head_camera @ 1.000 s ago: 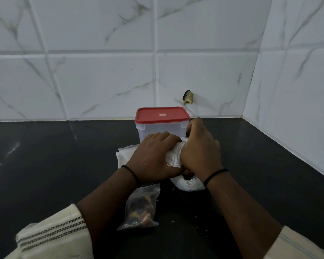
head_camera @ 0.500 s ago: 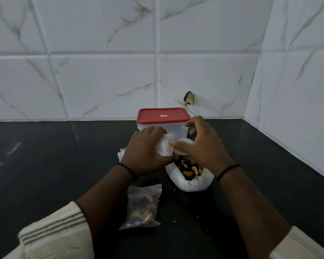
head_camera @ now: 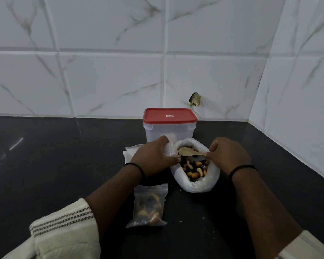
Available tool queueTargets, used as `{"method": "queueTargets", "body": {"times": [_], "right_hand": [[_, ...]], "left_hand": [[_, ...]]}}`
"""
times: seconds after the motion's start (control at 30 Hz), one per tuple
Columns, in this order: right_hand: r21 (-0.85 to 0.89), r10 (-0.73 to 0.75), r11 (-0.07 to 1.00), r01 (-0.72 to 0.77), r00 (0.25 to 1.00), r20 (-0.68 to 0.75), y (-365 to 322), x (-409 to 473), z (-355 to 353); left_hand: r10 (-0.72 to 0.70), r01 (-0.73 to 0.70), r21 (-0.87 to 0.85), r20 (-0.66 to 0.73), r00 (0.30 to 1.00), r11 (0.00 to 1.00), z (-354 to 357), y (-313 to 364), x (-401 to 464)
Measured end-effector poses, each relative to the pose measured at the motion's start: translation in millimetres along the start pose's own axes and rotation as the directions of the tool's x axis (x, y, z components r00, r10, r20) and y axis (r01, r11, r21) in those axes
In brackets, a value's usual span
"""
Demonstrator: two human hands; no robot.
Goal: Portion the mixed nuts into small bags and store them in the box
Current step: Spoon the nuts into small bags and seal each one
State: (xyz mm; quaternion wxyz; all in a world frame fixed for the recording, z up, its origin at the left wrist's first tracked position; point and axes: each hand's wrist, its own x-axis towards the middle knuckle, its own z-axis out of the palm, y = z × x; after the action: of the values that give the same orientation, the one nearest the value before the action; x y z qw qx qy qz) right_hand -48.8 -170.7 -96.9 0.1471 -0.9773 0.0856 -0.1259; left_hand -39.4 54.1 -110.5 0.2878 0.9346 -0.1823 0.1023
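A white bag of mixed nuts [head_camera: 195,181] stands open on the black counter, its rim rolled down. My right hand [head_camera: 227,156] pinches the handle of a small wooden spoon [head_camera: 187,151], whose bowl hangs over the nuts. My left hand [head_camera: 154,157] grips a small empty clear bag [head_camera: 169,149] at the nut bag's left rim. A filled small zip bag [head_camera: 148,207] lies flat on the counter in front of my left wrist. Behind the nut bag stands the clear box with its red lid [head_camera: 169,116] closed.
A stack of empty small bags [head_camera: 129,155] lies under and left of my left hand. White marbled tile walls close the counter [head_camera: 45,165] at the back and right. A small brown object [head_camera: 195,99] sticks to the back wall. Crumbs dot the counter near the bags.
My hands have parted and uncovered the nut bag. My right hand has moved right and now holds the wooden spoon over the nuts. My left hand keeps the small bag.
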Motion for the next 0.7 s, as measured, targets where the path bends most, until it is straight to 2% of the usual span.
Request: {"method": "queueTargets", "body": {"times": [0.1,0.2,0.3,0.4,0.47,0.5,0.6,0.7], "right_hand": [[0.172,0.012,0.985,0.007,0.994,-0.107,-2,-2,-6],[0.487,-0.006,0.869,0.085,0.987,-0.161,-8,-5,-12],[0.615,-0.008,0.777,0.133,0.98,-0.201,-13,-5,-9],[0.713,0.069,0.69,0.123,0.97,-0.235,-10,1,-3],[0.698,0.078,0.7,0.148,0.957,-0.281,-9,5,1],[0.647,0.049,0.743,0.174,0.949,-0.312,-8,5,1],[0.369,-0.163,0.877,0.309,0.912,-0.376,-8,0,0],[0.202,-0.366,0.879,0.432,0.883,-0.294,-11,-2,5]], "left_hand": [[-0.035,0.039,-0.097,0.044,0.998,0.995,2,1,-1],[-0.066,0.075,-0.178,0.056,0.996,0.981,7,4,-1],[-0.104,0.11,-0.217,0.036,0.994,0.97,9,3,0],[-0.119,0.112,-0.218,-0.019,0.993,0.97,9,3,0],[-0.121,0.107,-0.224,-0.047,0.992,0.969,9,3,0],[-0.121,0.107,-0.227,-0.051,0.991,0.968,9,3,0],[-0.115,0.104,-0.207,-0.046,0.992,0.973,9,2,0],[-0.1,0.09,-0.191,-0.045,0.994,0.977,10,3,-1]]}}
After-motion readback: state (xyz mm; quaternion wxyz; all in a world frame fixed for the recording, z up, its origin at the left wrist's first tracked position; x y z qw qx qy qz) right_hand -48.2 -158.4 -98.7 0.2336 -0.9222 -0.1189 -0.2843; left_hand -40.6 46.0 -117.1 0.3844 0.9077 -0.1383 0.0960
